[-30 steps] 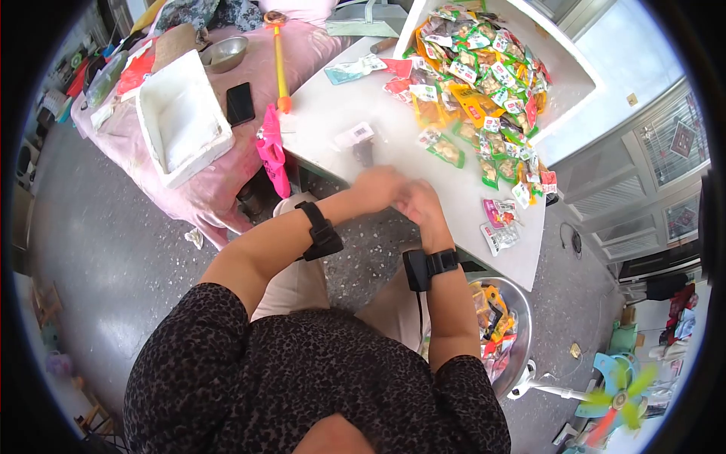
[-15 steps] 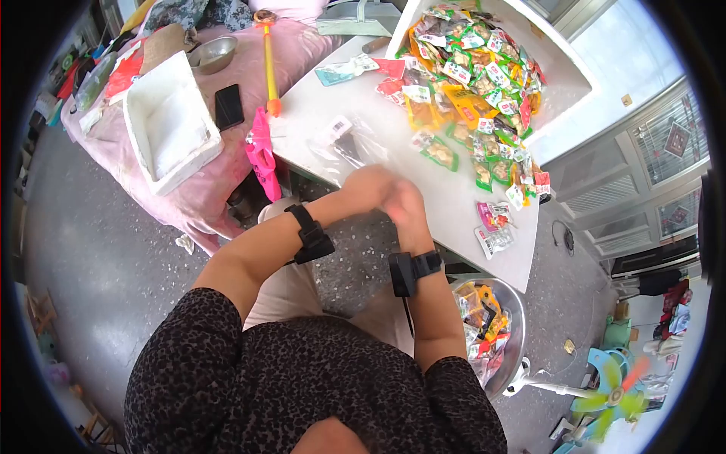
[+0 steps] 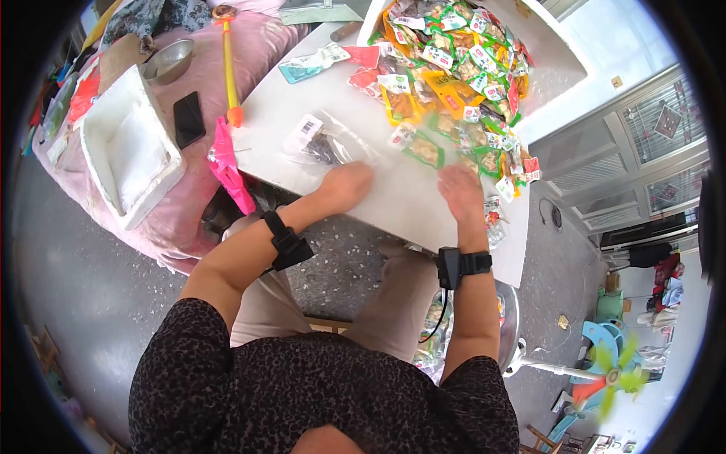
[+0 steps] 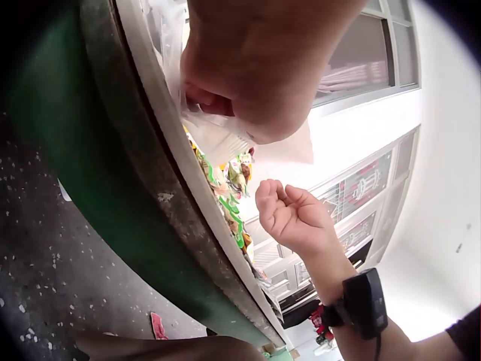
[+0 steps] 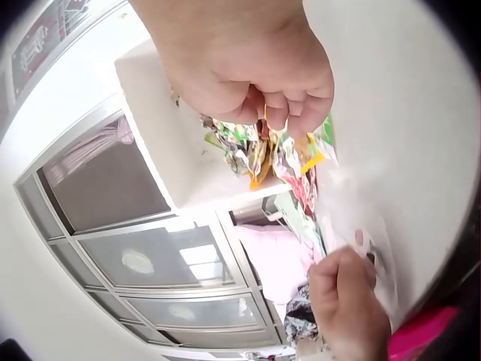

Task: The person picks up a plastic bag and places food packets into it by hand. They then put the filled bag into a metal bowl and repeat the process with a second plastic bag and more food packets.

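Note:
My left hand [image 3: 348, 185] is at the near edge of the white table [image 3: 280, 163], its fingers curled on the edge of a clear plastic bag [image 4: 171, 45]. The bag lies flat on the tabletop, with a white barcode label and dark contents [image 3: 327, 149] inside. Farther right, my right hand [image 3: 463, 193] hovers over the table near the loose snack packets [image 3: 423, 150]. Its fingers are loosely bent and hold nothing, as the left wrist view shows [image 4: 294, 219].
A white foam box [image 3: 556, 72] spills a heap of snack packets [image 3: 473, 57] onto the table. Left of it, a bed holds another foam box [image 3: 132, 151], a phone [image 3: 189, 119] and a yellow stick [image 3: 231, 72]. A metal basin [image 3: 510, 321] stands below the table's right side.
The hands were together at the table's near edge and have parted. My right hand has moved right towards the packets, while the left stays beside the bag. The head view has shifted right.

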`<state>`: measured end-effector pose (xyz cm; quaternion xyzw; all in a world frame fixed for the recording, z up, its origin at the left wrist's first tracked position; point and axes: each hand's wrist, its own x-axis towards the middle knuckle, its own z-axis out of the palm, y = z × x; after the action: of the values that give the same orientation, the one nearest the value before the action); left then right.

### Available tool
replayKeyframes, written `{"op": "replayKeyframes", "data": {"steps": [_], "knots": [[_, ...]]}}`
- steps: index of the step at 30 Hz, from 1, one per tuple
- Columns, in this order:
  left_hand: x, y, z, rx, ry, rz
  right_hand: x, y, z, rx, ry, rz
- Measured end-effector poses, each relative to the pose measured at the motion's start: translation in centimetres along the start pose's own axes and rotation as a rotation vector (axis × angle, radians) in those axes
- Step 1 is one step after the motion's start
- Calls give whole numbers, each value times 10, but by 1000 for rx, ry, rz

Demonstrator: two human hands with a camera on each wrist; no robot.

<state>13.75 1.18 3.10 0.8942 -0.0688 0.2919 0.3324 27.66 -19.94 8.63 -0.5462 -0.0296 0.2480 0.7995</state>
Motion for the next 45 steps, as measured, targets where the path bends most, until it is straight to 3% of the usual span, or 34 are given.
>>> {"op": "replayKeyframes", "data": {"steps": [5, 8, 11, 14, 18, 21, 24, 27, 30, 33, 36, 39, 42, 45], "knots": [[7, -3, 9, -26, 30, -50, 40, -24, -35, -501, 243, -216], [10, -2, 14, -43, 89, -57, 89, -36, -107, -962, 362, -501], [11, -2, 15, -59, 110, -59, 108, -59, -146, -1129, 535, -703], [9, -2, 15, -52, 82, -87, 119, -72, -171, -1188, 775, -786], [11, -1, 14, -48, 81, -82, 127, -91, -181, -1420, 794, -472], [11, -2, 14, -50, 84, -70, 132, -85, -170, -1435, 609, -408], [13, 0, 12, -37, 76, -62, 141, -87, -163, -1628, 578, -313], [13, 0, 12, -23, 64, -62, 160, -81, -173, -1694, 630, -426], [15, 1, 11, -13, 62, -63, 156, -80, -160, -1820, 736, -257], [13, 2, 11, -11, 61, -67, 147, -77, -147, -1952, 722, -195], [12, 2, 12, -24, 45, -87, 147, -73, -155, -2035, 672, -243], [11, 1, 9, -10, 36, -60, 132, -81, -158, -1864, 532, -357], [11, 0, 9, -16, 26, -56, 112, -96, -163, -1653, 614, -555], [14, 5, 7, -52, 23, -68, 122, -118, -213, -1502, 762, -489]]}}
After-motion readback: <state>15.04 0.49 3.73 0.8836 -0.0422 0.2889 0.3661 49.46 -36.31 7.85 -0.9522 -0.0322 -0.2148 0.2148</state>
